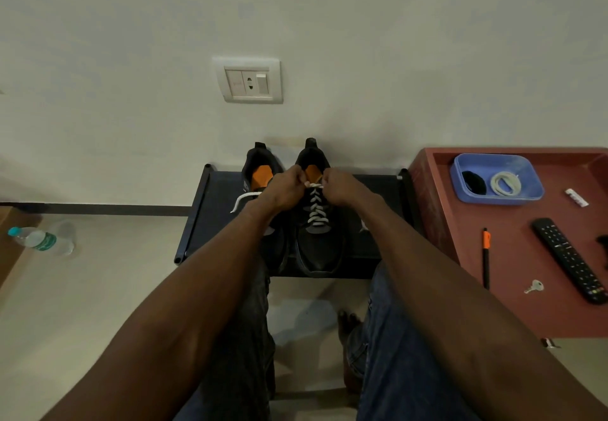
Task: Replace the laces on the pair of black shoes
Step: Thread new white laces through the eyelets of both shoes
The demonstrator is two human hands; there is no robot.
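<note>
Shoes: pair of black shoes on a dark low rack [200, 223] vs. the wall, toes twd the person; orange insoles show in both.
R shoe [317, 246]: white lace [316, 205] criss-crossed up the front, ends meet at top eyelets.
L shoe [260, 170]: mostly hidden behind L forearm; a loose white lace end [243, 199] trails off its left side.
L hand [283, 187]: fingers curled, pinching the white lace at top of R shoe.
R hand [342, 187]: fingers curled, pinching same lace from the other side; hands nearly touching.
Worktop [526, 315]: red-brown, right of rack.
Blue tray [460, 187]: holds a black bundle [473, 182] & a coiled white lace [505, 183].
Also on worktop: remote [570, 259], black pen w/ orange clip [486, 256], key [534, 286], small white item [576, 197].
Floor: water bottle [42, 240] lying at left.
Wall: switch/socket plate [249, 80].
</note>
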